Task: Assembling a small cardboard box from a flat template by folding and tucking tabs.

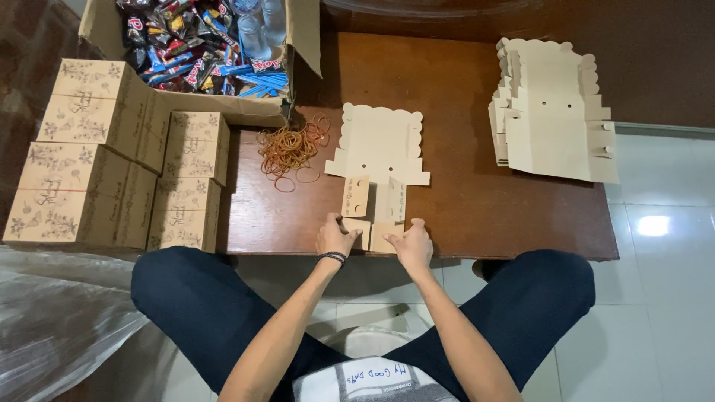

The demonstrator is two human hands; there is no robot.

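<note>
A flat cardboard box blank [381, 160] lay on the brown tabletop [477, 201], its near flaps at the edge closest to the person. The left hand [335, 235] pinched the flap at seven o'clock of the blank, and the right hand [412, 242] gripped the flap at five o'clock. At ten o'clock from the blank sat a heap of rubber bands [292, 149]. A stack of blanks [555, 112] rested at two o'clock. Finished boxes [119, 156] stood at nine o'clock, beside a carton of snacks [197, 45] at eleven.

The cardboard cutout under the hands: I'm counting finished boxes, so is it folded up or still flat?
Mostly flat: the cardboard cutout lies spread on the table, only its near flaps bent up.
</note>
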